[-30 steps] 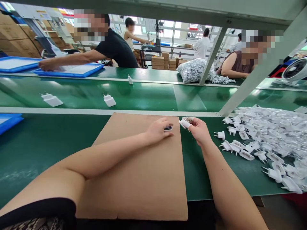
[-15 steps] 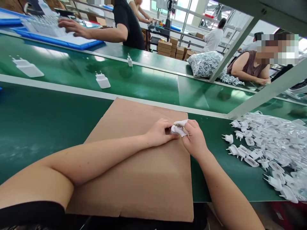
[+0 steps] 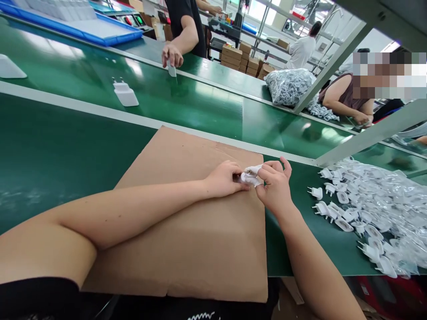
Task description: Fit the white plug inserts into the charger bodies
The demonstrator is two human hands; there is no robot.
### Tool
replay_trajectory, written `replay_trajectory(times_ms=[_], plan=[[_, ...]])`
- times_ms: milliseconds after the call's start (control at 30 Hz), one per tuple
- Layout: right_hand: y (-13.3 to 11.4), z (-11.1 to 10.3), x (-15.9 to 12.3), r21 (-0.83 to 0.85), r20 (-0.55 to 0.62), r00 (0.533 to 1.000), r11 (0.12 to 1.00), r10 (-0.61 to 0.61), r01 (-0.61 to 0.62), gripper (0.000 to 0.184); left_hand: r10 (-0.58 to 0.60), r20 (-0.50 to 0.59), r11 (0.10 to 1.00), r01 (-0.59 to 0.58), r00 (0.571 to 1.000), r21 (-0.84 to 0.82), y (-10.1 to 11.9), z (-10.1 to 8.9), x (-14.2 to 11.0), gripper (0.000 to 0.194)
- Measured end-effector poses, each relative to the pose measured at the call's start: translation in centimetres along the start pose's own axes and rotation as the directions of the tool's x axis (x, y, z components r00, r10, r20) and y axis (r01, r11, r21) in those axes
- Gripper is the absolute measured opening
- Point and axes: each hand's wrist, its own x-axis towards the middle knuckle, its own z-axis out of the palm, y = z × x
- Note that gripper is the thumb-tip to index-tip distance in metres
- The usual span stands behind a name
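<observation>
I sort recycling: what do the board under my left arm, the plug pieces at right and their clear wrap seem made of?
The board looks like matt brown cardboard: dull tan surface, nicked edge. The plug pieces look like smooth white plastic, evenly coloured, rounded; their thin pins may be metal, too small to tell. The wrap looks like glossy plastic film, see-through with crinkled highlights.

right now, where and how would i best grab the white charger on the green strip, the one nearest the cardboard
I'd pinch the two long sides of the white charger's wide body, coming down from above and the near side: it lies with its blunt end towards you, while its two thin prongs point to the far side, so fingers there would probably grip poorly.
</observation>
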Motion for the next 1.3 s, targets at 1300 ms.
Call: replay_trajectory(times_ms=[1300], plan=[[-2.7,-0.9,-1.4,0.294,-0.257,0.963,0.942,-0.084,0.161,0.055,0.443,-0.472,0.844,-0.532,0.762,-0.067,1.9,0.3,-2.1,0.023]])
